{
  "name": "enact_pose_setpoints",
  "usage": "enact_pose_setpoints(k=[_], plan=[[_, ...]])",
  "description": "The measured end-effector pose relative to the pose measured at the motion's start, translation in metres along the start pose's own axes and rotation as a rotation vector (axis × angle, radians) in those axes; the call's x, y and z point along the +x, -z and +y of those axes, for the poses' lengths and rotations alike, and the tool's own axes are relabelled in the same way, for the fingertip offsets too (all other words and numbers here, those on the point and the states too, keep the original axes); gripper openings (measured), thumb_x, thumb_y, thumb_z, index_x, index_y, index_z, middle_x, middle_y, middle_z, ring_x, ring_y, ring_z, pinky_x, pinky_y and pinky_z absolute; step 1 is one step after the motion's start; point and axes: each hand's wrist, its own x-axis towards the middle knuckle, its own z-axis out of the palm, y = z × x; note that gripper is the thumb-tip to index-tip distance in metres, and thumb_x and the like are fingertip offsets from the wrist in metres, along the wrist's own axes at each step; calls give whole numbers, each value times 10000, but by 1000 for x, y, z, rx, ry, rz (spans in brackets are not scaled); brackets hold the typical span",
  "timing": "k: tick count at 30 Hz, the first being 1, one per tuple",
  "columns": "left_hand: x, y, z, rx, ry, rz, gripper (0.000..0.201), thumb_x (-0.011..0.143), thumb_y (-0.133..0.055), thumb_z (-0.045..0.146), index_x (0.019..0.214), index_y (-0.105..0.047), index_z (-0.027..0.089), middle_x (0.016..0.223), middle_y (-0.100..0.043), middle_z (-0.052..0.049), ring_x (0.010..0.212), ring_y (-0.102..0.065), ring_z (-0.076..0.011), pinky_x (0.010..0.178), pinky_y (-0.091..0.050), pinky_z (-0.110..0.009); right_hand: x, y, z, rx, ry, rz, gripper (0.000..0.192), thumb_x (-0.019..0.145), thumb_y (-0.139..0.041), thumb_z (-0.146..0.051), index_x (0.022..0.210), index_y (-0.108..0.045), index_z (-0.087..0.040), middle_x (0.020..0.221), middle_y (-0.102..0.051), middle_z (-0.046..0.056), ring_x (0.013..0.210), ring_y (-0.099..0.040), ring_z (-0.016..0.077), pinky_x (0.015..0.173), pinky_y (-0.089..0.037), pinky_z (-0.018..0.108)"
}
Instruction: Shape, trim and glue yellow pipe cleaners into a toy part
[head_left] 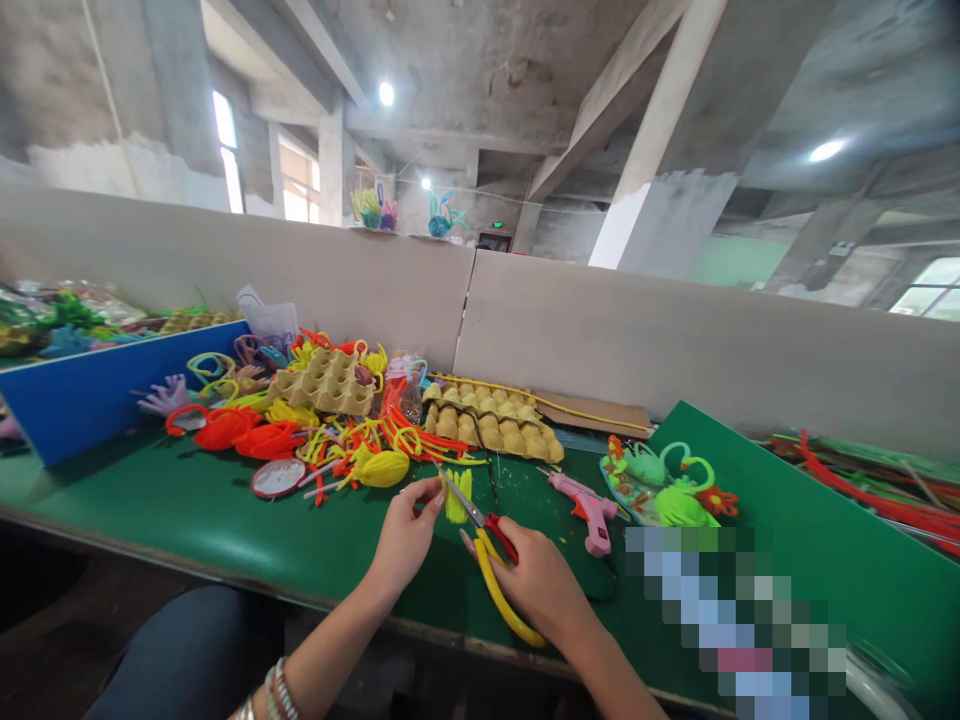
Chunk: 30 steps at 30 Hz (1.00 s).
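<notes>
The left hand [405,535] pinches the near end of a yellow-green pipe-cleaner bundle [457,497] between thumb and fingertips, holding it taut over the green table [187,510] so the blades can reach it. The right hand [544,585] is closed through the handles of the scissors [487,530] (yellow and red), blades seemingly parted at the bundle. A pink glue gun [592,512] lies just right, within reach. No writing is legible.

Pink glue gun [590,511], egg trays [491,420]

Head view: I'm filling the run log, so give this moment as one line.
left hand: pinches yellow fuzzy piece | right hand: holds yellow-handled scissors, blades at piece | pink glue gun: lying nearby
</notes>
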Motion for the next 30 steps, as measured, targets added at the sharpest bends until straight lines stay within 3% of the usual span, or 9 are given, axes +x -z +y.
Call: enact_pose_setpoints(k=[9,15,22,30], plan=[[1,0,-1,-31,29,15,354,672,-609,372,899,-681,111,836,-695,-92,779,-619,-220,703,-469,-329,1,4,11,-140,-97,141,314,854,-373,-518,840,-487,-226,668,-611,17,637,-605,208,503,-282,243],[2,3,3,-12,12,-13,361,699,-601,386,932,-685,124,836,-683,-75,768,-609,-209,690,-464,-318,2,8,18,-198,-36,251,283,849,-385,-478,886,-480,-214,749,-630,39,706,-619,207,513,-344,250],[-3,4,10,158,-135,-6,254,782,-536,323,928,-675,170,842,-670,-55,795,-599,-198,677,-444,-297,-5,-7,5,-185,99,225,276,830,-453,-463,915,-489,-203,865,-644,55,829,-627,214,620,-415,268],[-5,6,14,225,-229,-5,200,805,-517,275,901,-666,181,818,-643,-49,794,-580,-195,707,-444,-310,-6,-14,3,-223,40,174,253,829,-476,-443,884,-471,-196,837,-624,49,822,-620,226,610,-402,279]])
